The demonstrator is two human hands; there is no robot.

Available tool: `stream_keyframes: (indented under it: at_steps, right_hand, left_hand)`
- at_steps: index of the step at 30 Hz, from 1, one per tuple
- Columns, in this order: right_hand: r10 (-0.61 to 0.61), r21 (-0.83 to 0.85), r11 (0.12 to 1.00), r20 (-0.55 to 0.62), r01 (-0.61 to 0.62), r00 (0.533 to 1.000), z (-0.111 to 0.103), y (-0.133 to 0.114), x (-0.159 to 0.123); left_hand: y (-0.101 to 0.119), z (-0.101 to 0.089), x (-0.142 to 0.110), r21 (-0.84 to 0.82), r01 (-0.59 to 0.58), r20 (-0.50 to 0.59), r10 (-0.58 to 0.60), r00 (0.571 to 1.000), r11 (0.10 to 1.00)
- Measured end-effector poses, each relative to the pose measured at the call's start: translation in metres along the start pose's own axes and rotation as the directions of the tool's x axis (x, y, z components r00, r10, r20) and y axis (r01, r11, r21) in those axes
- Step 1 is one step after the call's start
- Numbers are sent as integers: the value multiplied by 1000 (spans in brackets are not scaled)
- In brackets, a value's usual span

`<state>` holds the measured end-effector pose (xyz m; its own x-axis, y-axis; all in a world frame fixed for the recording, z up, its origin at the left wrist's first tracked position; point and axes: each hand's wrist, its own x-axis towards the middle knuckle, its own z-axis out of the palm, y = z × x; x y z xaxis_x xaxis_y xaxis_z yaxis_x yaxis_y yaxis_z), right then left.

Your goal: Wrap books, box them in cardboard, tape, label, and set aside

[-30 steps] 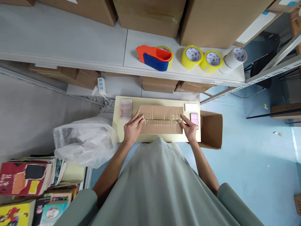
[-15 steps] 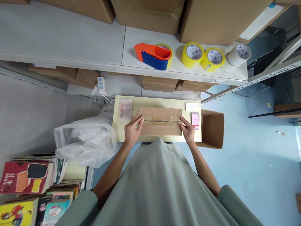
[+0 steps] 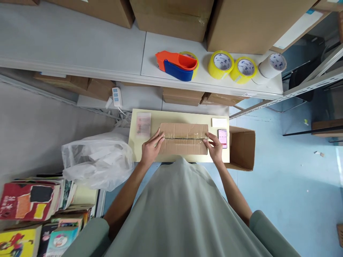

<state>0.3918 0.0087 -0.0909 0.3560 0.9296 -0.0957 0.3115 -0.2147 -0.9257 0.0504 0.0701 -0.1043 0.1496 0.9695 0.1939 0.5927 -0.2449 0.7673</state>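
A brown cardboard box [image 3: 184, 147] lies on the cream tabletop [image 3: 139, 151] in front of me, its long seam running left to right with shiny clear tape along it. My left hand [image 3: 151, 150] grips the box's left end at the seam, thumb and fingers pinched together. At the opposite end, my right hand [image 3: 214, 146] pinches the right edge near the seam. A phone [image 3: 222, 138] with a lit pink screen lies just beyond my right fingers. The undersides of the fingertips are hidden.
Above the table, a grey shelf [image 3: 107, 46] carries an orange-and-blue tape dispenser [image 3: 177, 66], yellow tape rolls [image 3: 222, 65] and large cartons. An open carton [image 3: 242, 148] stands right of the table. To the left are a plastic bag [image 3: 98, 160] and stacked books [image 3: 29, 201].
The box has shifted slightly toward me, with both hands staying at its ends. My right hand has moved a little along with it. The view has swayed slightly.
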Motion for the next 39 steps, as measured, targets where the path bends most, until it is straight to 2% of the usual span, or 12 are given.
stream_keyframes:
  at_steps: [8, 11, 14, 17, 19, 22, 25, 27, 29, 32, 36, 39]
  right_hand:
    - [-39, -75, 996, 32, 41, 999, -5, -9, -2]
    - [-121, -171, 977, 47, 127, 992, -15, -24, 2]
    - [-257, -256, 932, 39, 258, 966, -25, -51, 16]
    - [-413, -304, 861, 47, 407, 909, -25, -92, 45]
    - [-500, -347, 797, 79, 494, 862, -16, -124, 70]
    - [-592, -422, 676, 176, 604, 786, 10, -169, 117]
    - [-630, -518, 535, 280, 667, 724, 47, -199, 171]
    - [-597, -605, 466, 323, 645, 734, 72, -208, 203]
    - [-527, -685, 425, 345, 592, 777, 94, -210, 227]
    - [-447, -761, 367, 360, 535, 819, 119, -210, 244]
    - [-408, -804, 355, 326, 477, 853, 130, -209, 237]
    - [-396, -799, 368, 329, 476, 857, 123, -205, 205]
  left_hand:
    - [3, -5, -1, -13, 18, 43, -17, 999, 1000]
    - [9, -14, 8, -20, 22, 26, -21, 999, 1000]
    - [21, -26, 29, -33, -3, -43, 2, 999, 999]
    - [36, -41, 61, -76, -76, -110, 68, 992, 994]
    - [47, -50, 84, -111, -121, -146, 104, 984, 986]
    - [61, -61, 117, -166, -177, -179, 147, 973, 970]
    - [73, -69, 143, -208, -256, -219, 210, 953, 944]
    - [79, -74, 154, -232, -290, -245, 233, 941, 929]
    - [83, -80, 157, -265, -291, -257, 224, 940, 919]
    - [81, -85, 153, -314, -254, -254, 176, 951, 915]
    - [62, -87, 137, -364, -199, -217, 125, 968, 910]
    - [43, -88, 123, -426, -188, -213, 104, 972, 885]
